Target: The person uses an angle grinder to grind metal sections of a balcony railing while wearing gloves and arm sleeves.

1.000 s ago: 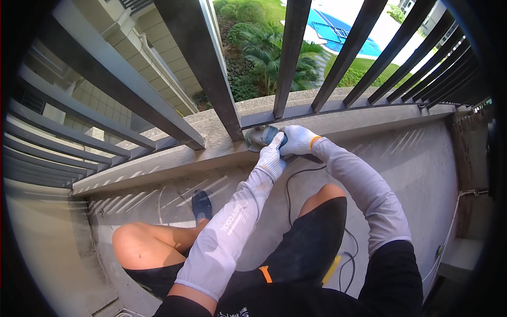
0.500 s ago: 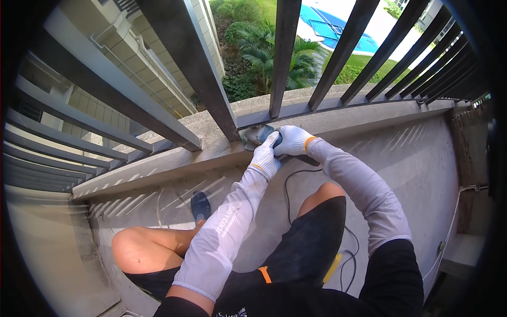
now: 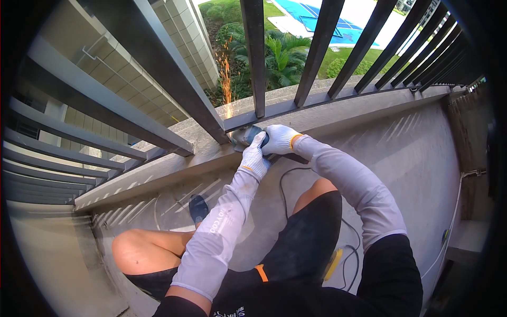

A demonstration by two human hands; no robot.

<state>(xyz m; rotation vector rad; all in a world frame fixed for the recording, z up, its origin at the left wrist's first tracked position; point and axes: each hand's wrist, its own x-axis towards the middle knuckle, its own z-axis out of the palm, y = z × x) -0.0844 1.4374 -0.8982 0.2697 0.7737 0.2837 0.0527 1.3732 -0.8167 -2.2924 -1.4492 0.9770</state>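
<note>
An angle grinder (image 3: 242, 138) with a blue-green body is pressed up to the foot of the dark metal railing (image 3: 285, 109), where the bottom rail meets the concrete ledge. My left hand (image 3: 255, 158), in a white knit glove, is closed around its near side. Also gloved, my right hand (image 3: 280, 137) wraps the tool from the right, its fingers partly hidden. Orange sparks (image 3: 227, 79) shoot up and away beyond the railing from the contact point. The disc itself is mostly hidden by the tool and its guard.
A black cord (image 3: 283, 195) loops across the concrete floor between my legs and to their right. Beside my right thigh lies a yellow object (image 3: 332, 264). The concrete ledge (image 3: 338, 117) curves along under the railing bars. Past it are plants (image 3: 280, 58) and a blue court.
Sparks now fly up from the foot of the railing, where none showed before. The view has shifted slightly; both hands remain on the grinder at the same spot.
</note>
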